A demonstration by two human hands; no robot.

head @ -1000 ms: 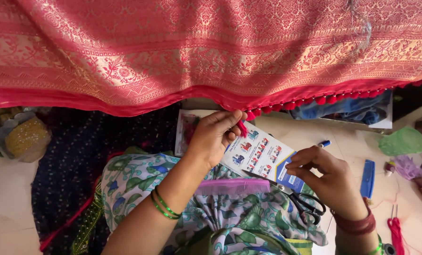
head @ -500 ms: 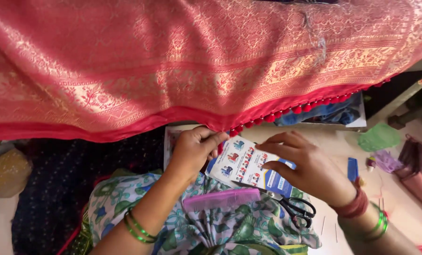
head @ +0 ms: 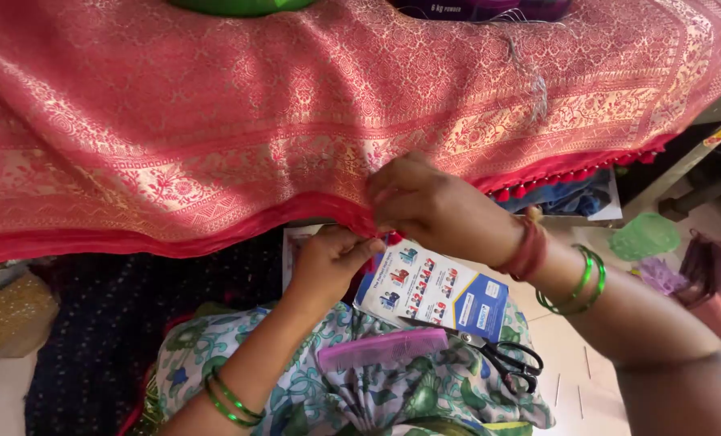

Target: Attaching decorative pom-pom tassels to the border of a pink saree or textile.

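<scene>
At centre frame, the left hand and right hand both pinch the red fabric's lower hem. Below lie a pink comb and black scissors.

Draped red cloth above; comb, scissors below; narrow gap between.

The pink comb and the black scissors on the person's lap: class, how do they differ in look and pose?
The pink comb is translucent pink plastic with fine teeth; the black scissors are dark, with metal blades and looped handles. The comb lies almost level; the scissors slant down to the right. Both rest untouched on the printed cloth.
</scene>
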